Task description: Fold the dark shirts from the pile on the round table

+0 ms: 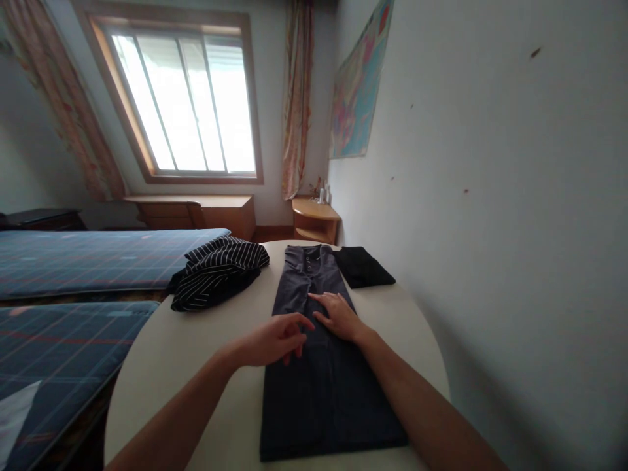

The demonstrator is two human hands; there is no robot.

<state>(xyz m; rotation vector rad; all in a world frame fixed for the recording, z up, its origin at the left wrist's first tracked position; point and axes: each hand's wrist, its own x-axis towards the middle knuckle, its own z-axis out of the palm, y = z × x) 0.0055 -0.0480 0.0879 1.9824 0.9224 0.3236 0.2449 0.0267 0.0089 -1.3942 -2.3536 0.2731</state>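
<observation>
Dark trousers [328,392] lie flat and lengthwise on a round cream table [147,379], with the buttoned waistband at the far side and the hems near me. My right hand [336,316] rests on the upper part of the trousers, fingers spread and holding nothing. Just to its left, my left hand [282,339] hovers over the left edge of the cloth, its fingers apart and slightly bent, with nothing in them.
A crumpled black-and-white striped garment [216,271] sits at the table's far left. A folded black cloth [366,267] lies at the far right, near the white wall [515,261]. Beds with blue plaid mattresses [98,261] stand to the left; a corner shelf [316,210] is beyond.
</observation>
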